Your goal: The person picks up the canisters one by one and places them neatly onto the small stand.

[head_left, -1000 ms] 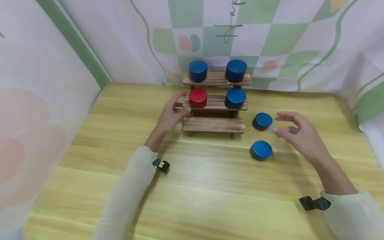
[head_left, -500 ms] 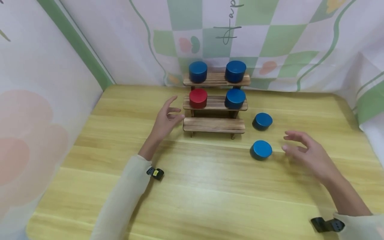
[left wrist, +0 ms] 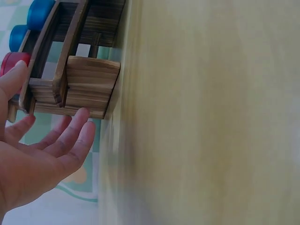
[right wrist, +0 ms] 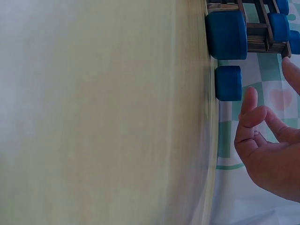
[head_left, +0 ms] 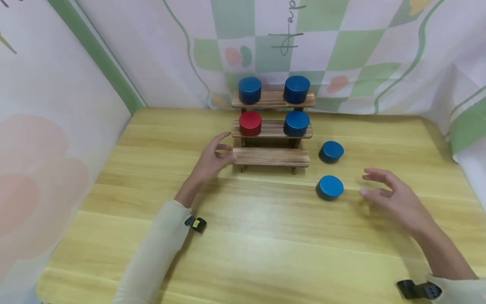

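A three-step wooden display stand (head_left: 271, 156) stands at the back of the table. On its middle step are a red round tin (head_left: 250, 123) at left and a blue round tin (head_left: 297, 123) at right. Two more blue tins, one at left (head_left: 249, 90) and one at right (head_left: 297, 89), sit on the top step; the lowest step is bare. My left hand (head_left: 210, 159) is beside the stand's left end, thumb tip right at the lowest step, fingers loosely bent around nothing. My right hand (head_left: 395, 200) hovers over the table, relaxed, right of two blue tins (head_left: 331, 152) on the tabletop.
The nearer tabletop tin (head_left: 329, 188) lies in front of the other. A checked green and white cloth (head_left: 273, 55) hangs right behind the stand, and another pale cloth (head_left: 45, 169) borders the left side of the wooden table (head_left: 243, 236).
My left hand has drawn back from beside the red tin, down and left, then shifted slightly toward the lowest step. My right hand has moved nearer me and right, away from the tins.
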The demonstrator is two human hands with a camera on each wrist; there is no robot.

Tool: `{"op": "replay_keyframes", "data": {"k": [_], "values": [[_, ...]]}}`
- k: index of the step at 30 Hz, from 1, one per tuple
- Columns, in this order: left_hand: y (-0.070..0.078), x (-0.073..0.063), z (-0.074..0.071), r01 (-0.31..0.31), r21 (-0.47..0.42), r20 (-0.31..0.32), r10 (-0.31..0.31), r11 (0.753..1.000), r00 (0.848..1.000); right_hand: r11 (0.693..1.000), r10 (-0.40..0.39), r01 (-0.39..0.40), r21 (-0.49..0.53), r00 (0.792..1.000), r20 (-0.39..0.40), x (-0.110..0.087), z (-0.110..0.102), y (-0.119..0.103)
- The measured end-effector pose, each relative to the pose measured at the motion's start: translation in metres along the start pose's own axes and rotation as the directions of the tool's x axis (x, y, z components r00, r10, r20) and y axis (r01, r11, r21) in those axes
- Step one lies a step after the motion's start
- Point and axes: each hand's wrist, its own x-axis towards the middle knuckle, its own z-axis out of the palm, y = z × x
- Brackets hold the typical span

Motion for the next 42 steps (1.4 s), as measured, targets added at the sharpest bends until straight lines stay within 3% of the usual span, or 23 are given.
{"op": "replay_keyframes", "data": {"k": [10,28,42], "values": [[-0.004,-0.001,0.005,0.011,0.046,0.113,-0.016,0.999,0.993,1.0,-0.01,0.009,0.018,0.998,0.065,-0.001,0.004,-0.002],[-0.01,0.0,0.01,0.023,0.081,0.097,-0.031,0.996,0.995,0.999,0.007,-0.001,-0.039,0.986,0.165,0.015,0.029,-0.013],[-0.008,-0.001,0.011,0.026,0.095,0.102,-0.036,0.995,0.994,0.997,0.024,-0.013,-0.072,0.987,0.159,0.024,0.044,-0.024]]}}
